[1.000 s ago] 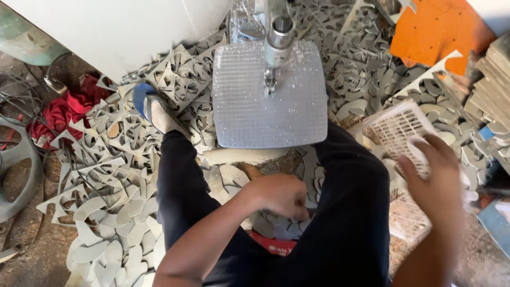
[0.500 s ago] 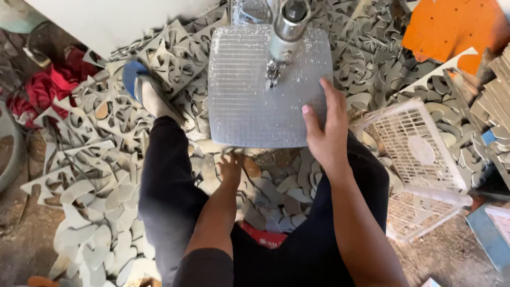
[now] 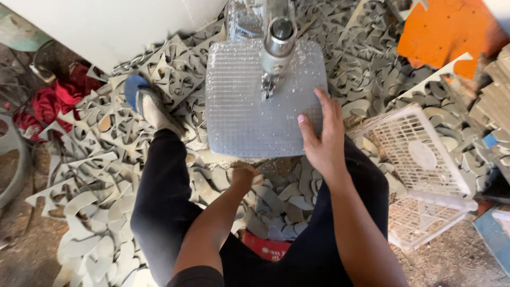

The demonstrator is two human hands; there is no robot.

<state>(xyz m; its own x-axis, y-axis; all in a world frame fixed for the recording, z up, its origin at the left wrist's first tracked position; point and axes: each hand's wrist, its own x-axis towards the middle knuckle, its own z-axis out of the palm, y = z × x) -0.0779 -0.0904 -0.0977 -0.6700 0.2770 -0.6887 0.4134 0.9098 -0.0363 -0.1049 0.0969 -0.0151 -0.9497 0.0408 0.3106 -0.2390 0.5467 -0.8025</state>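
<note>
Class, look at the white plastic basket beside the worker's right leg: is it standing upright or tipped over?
Tipped over. The white basket lies on its side among the grey offcuts, its lattice base facing up.

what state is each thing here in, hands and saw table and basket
right hand: open, flat on the saw table
left hand: reaching down under the table edge, grip hidden
saw table: bare of workpieces, dusted white
white basket: tipped on its side
grey offcuts: scattered over the floor
</note>
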